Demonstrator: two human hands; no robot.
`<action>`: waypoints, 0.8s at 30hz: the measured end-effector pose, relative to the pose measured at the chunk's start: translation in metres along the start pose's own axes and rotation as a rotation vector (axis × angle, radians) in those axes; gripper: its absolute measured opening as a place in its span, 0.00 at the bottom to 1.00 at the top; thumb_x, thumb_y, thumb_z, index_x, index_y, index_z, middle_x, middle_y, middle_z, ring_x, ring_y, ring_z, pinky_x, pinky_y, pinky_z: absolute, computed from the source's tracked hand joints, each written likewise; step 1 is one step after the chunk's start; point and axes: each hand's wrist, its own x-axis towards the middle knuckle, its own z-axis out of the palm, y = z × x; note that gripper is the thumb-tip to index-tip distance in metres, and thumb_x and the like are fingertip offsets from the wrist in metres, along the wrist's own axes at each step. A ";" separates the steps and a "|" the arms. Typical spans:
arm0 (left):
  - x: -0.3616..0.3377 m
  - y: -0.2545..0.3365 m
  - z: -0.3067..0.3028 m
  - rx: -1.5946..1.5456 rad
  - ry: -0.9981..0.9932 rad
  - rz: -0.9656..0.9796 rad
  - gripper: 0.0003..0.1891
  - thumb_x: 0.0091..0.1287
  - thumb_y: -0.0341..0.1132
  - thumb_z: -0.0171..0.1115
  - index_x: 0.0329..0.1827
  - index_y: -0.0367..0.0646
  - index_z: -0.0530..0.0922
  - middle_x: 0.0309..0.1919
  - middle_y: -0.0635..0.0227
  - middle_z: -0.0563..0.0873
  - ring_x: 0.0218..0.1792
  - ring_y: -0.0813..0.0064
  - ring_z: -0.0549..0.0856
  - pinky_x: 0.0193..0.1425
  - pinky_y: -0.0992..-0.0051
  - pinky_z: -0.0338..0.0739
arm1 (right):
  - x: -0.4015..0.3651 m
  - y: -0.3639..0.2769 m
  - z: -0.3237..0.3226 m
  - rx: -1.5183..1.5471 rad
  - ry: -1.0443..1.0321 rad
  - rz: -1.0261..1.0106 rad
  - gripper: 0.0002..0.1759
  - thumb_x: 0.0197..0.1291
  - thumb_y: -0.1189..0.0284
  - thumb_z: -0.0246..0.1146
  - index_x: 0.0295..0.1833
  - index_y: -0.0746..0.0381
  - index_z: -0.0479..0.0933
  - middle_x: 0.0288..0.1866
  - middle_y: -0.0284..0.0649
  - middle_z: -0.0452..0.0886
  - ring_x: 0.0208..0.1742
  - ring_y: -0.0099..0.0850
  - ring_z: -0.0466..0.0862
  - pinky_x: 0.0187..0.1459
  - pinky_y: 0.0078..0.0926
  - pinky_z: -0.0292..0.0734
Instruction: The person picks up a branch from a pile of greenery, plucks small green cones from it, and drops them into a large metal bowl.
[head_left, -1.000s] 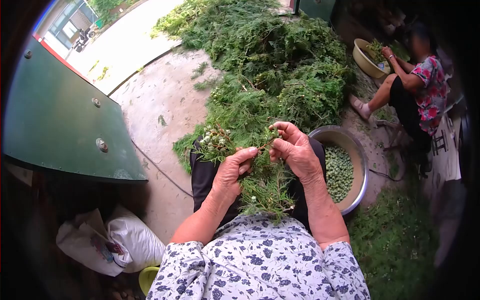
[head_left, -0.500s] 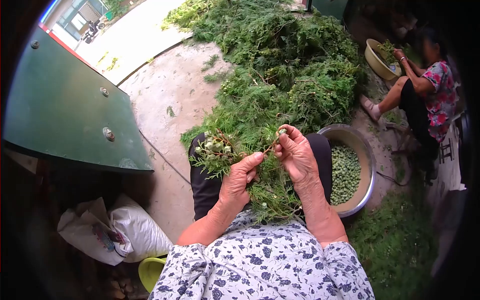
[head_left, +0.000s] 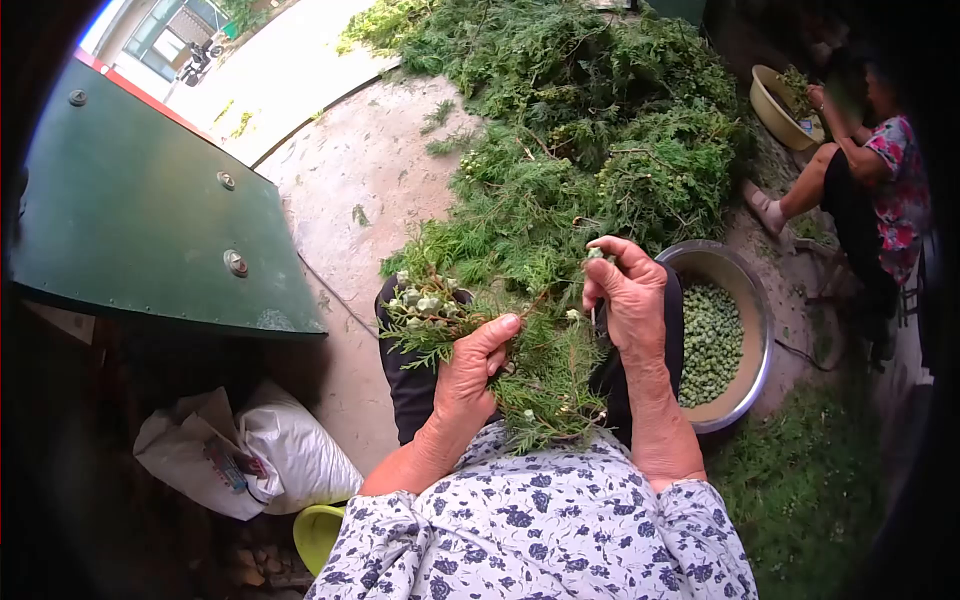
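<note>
The right hand (head_left: pixel 630 300) pulled away pinching a pale cone (head_left: pixel 594 254); left hand (head_left: pixel 470 365) clamps the feathery sprig (head_left: pixel 430 305).

The left hand (head_left: pixel 470 368) grips a green feathery conifer sprig with pale cones (head_left: pixel 430 305). At its two o'clock, the right hand (head_left: pixel 630 295) pinches one small pale-green cone (head_left: pixel 596 254). At the right hand's four o'clock stands a round steel basin (head_left: pixel 718 262) of green seeds (head_left: pixel 712 340). A heap of cut green branches (head_left: pixel 600 130) lies at twelve.

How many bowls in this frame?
2. A metal bowl holding green seeds sits on the ground beside the right hand; a pale yellow bowl is top right, by the other person. A yellow-green rim at bottom left may be a third, mostly hidden.
</note>
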 end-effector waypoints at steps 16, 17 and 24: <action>0.010 0.007 0.004 -0.089 0.019 -0.129 0.06 0.58 0.31 0.64 0.26 0.46 0.75 0.16 0.82 0.71 0.12 0.90 0.60 0.19 0.87 0.55 | -0.004 0.012 0.012 0.234 -0.236 0.519 0.12 0.60 0.69 0.62 0.45 0.65 0.75 0.27 0.32 0.76 0.22 0.18 0.73 0.16 0.10 0.61; 0.011 0.005 0.003 -0.088 0.021 -0.130 0.06 0.58 0.31 0.64 0.26 0.46 0.75 0.16 0.82 0.71 0.12 0.90 0.60 0.19 0.87 0.55 | -0.004 0.012 0.013 0.251 -0.282 0.513 0.12 0.60 0.69 0.62 0.45 0.64 0.76 0.29 0.33 0.77 0.22 0.18 0.73 0.17 0.11 0.62; 0.015 0.000 -0.001 -0.071 -0.014 -0.126 0.04 0.58 0.31 0.64 0.30 0.42 0.78 0.15 0.82 0.70 0.13 0.90 0.60 0.19 0.88 0.54 | -0.005 0.023 0.018 0.243 -0.131 0.398 0.09 0.58 0.74 0.63 0.43 0.64 0.74 0.25 0.30 0.75 0.20 0.15 0.72 0.17 0.09 0.61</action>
